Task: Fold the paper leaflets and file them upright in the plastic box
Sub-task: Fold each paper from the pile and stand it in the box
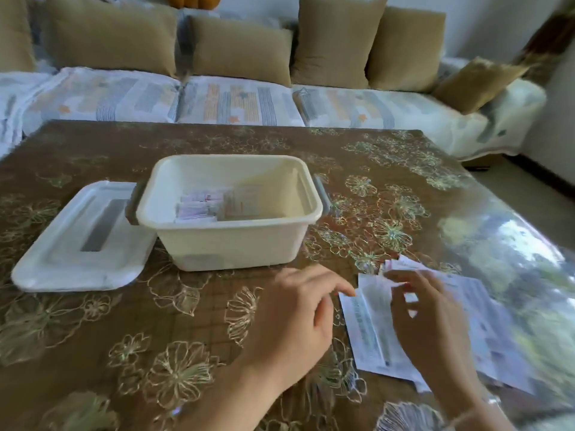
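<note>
White paper leaflets (370, 325) lie flat on the counter (124, 321) at right, their long axis running away from the person. The left hand (295, 309), its fingers relaxed, touches the top sheet's edge. The right hand (426, 318) is blurred over it, grip unclear. The cream plastic box (230, 244) holds folded leaflets (202, 206); its lid (77, 244) lies to the left.

On the flower-patterned desk (93, 337) an open cream plastic box (230, 244) holds a few folded leaflets (214, 203), and its clear lid (81, 241) lies touching it on the left. Front right, the left grip (292, 312), fingers relaxed, touches the edge of the loose leaflets (367, 321). The right grip (426, 321) curls over them, and blur hides whether it pinches the paper.
</note>
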`<state>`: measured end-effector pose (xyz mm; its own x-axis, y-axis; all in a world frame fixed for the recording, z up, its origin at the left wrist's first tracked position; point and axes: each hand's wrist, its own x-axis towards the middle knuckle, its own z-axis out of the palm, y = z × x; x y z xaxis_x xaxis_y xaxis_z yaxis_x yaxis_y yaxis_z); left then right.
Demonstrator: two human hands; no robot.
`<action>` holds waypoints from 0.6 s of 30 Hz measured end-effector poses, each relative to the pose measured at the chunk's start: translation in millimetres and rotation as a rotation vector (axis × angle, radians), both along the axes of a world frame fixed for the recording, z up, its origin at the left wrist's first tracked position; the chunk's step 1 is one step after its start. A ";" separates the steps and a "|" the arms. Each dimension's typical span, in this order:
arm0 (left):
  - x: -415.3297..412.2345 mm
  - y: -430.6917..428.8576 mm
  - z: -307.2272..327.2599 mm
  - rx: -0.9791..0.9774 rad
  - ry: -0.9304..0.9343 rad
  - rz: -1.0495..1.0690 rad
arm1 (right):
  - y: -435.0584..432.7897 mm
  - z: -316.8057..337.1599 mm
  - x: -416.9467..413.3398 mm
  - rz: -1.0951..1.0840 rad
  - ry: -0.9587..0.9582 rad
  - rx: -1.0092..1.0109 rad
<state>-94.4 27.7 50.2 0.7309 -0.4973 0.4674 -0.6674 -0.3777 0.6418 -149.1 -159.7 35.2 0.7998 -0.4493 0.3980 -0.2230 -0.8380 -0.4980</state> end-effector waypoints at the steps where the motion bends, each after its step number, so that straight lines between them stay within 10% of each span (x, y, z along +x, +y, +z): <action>1: -9.8 -7.6 -10.6 0.043 0.025 -0.016 | -2.5 -12.2 -12.1 -0.044 0.067 -0.082; 12: -41.5 28.1 -58.6 0.369 -0.023 0.068 | 29.1 -45.3 -27.0 0.327 0.163 -0.051; 18: -50.2 72.0 -66.0 0.411 -0.017 0.096 | 34.6 -19.9 -9.1 0.054 0.374 -0.079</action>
<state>-144.6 99.7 -15.9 0.7768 -0.5748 0.2573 -0.6261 -0.6608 0.4140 -158.2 -125.1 15.3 0.9181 -0.3819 0.1064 -0.3311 -0.8862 -0.3239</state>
